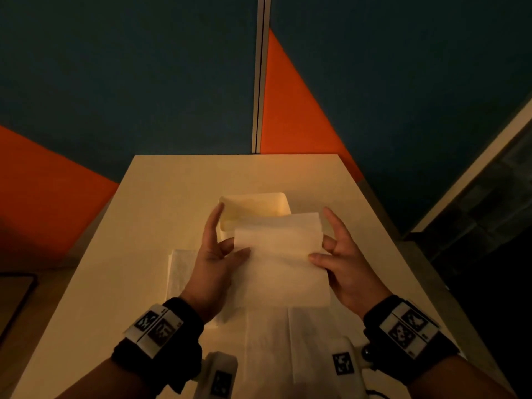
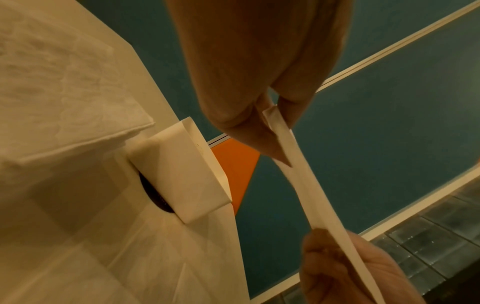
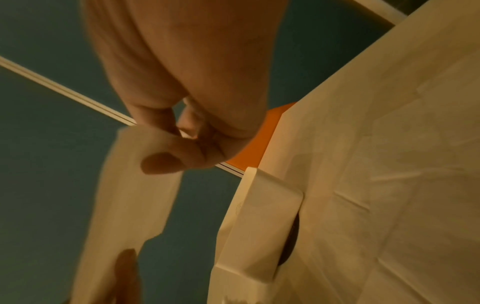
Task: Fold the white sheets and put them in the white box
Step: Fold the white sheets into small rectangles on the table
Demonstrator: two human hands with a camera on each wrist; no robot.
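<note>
Left hand [image 1: 214, 256]: raised above the table, thumb and curled fingers pinching the left edge of the held sheet; index finger stretched forward toward the white box. The left wrist view shows the sheet's edge nipped between thumb and fingers [image 2: 288, 96].

Right hand [image 1: 342, 262]: raised opposite, thumb on top and curled fingers beneath, pinching the right edge of the same sheet; index finger extended forward. The right wrist view shows the thumb pressed on the paper.

Held sheet [image 1: 280, 260]: white, folded, stretched flat between both hands, clear of the table [image 1: 161, 197], its far edge overlapping the near rim of the box in the head view.

White box [image 1: 256, 207]: rectangular, open-topped, standing on the table's middle, just beyond the hands. Contents cannot be told.

Stacked sheets [image 1: 180, 269]: white pile lying on the table below the left hand, toward the left edge, just near of the box.

Flat sheets [image 1: 269, 349]: white, creased, spread toward the table's near edge, below and between the wrists.

Wristbands [image 1: 157, 326]: dark, with white marker blocks, one on each wrist.

Wall panels [image 1: 290, 110]: blue and orange, behind the table's far edge.
</note>
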